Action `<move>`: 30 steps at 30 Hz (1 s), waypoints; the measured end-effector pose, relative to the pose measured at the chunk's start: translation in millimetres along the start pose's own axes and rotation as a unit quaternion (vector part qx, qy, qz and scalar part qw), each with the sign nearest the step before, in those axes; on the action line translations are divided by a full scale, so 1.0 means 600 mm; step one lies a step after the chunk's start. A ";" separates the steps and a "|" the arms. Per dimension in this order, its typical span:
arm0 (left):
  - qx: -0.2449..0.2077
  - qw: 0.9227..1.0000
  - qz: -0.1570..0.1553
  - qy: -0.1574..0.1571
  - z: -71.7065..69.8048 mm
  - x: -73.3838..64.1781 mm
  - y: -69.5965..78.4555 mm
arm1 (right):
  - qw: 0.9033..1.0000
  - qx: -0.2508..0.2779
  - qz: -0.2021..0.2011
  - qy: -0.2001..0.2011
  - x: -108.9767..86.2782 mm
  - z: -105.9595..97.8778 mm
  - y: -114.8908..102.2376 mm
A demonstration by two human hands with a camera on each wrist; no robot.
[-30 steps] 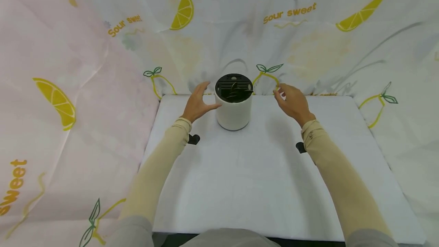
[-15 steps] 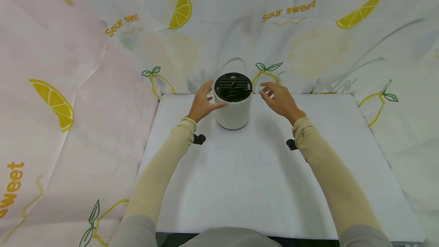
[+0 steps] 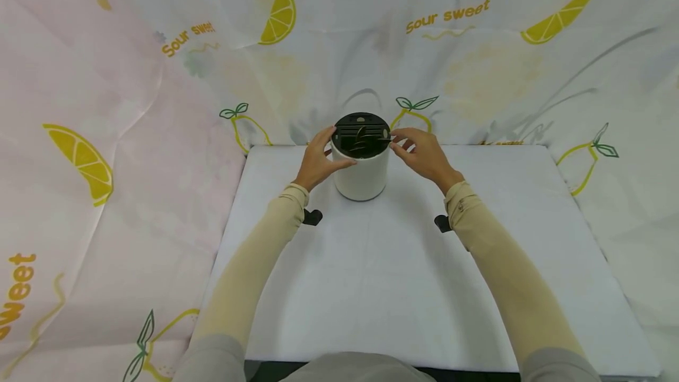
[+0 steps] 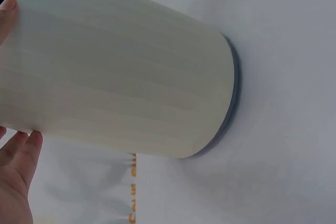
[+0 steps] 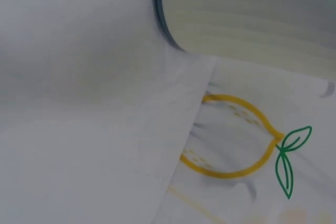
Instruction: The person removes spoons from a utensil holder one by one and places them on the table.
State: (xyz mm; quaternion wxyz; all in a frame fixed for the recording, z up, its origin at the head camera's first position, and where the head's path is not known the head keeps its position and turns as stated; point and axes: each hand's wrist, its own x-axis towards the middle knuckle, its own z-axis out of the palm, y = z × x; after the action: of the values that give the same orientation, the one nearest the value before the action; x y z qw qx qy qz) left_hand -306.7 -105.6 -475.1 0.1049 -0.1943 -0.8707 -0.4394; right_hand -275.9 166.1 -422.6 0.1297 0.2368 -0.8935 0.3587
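Observation:
A white cylindrical canister (image 3: 361, 178) stands upright near the back of the table, its round black top (image 3: 352, 122) slotted. Dark curved pieces (image 3: 363, 143) lie in that top, one tip poking out past the right rim. My left hand (image 3: 319, 159) holds the canister's upper left side, thumb in front and fingers behind. In the left wrist view, the thumb and fingertips touch the canister wall (image 4: 115, 66). My right hand (image 3: 421, 152) is at the right rim, thumb and forefinger a little apart around the dark tip. The right wrist view shows the canister (image 5: 252, 19) but not the hand.
The white tabletop (image 3: 371, 287) extends in front of the canister. Behind it rises a cloth backdrop (image 3: 361, 58) printed with lemons and lettering. A dark wrist-worn piece (image 3: 313, 217) shows at the left wrist, and a similar black piece (image 3: 442, 223) at the right.
Both hands have moved inward to the canister. The left came right onto its side; the right moved left until its fingertips reached the rim. The canister has stayed in place.

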 end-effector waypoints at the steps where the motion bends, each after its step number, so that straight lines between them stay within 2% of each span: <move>1: 0.002 1.000 0.000 0.001 0.000 0.000 0.000 | 1.000 0.000 -0.001 0.004 0.000 0.002 0.001; 10: 0.020 1.000 0.005 0.002 0.001 0.000 0.002 | 0.998 0.015 -0.028 0.058 0.006 0.021 0.009; 30: 0.054 0.999 0.003 0.001 -0.005 -0.003 0.001 | 0.997 0.035 0.006 0.074 0.010 0.041 0.005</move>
State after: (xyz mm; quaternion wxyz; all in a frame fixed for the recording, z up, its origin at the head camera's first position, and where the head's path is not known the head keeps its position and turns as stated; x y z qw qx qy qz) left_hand -304.9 -107.8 -473.3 0.1174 -0.1903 -0.8926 -0.3915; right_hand -283.9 148.6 -439.2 0.1852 0.2083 -0.8697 0.4073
